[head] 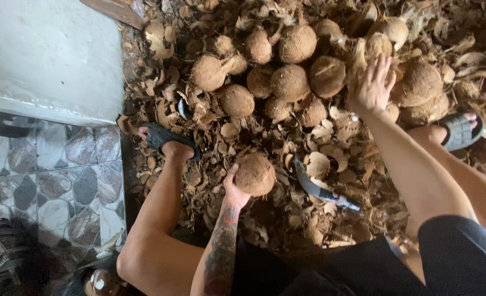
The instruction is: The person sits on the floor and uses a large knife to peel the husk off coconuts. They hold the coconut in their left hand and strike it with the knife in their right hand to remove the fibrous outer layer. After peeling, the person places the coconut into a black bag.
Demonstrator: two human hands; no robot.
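My left hand [233, 189] grips a brown, fibrous husked coconut [255, 174] from its left side, held low above the husk litter. My right hand [372, 86] reaches out flat, fingers spread, resting on the pile of husked coconuts [290, 82] at its right part, touching a coconut [418, 83] or the one beside it; I cannot tell if it grips anything. A curved metal blade with a dark handle [319, 189] lies on the husks between my arms, just right of the held coconut.
Dry husk pieces [330, 137] cover the ground. My sandalled feet stand at left [169, 141] and right [459, 130]. A grey concrete block [46, 55] fills the upper left, with a stone-pattern tiled floor [62, 181] below it.
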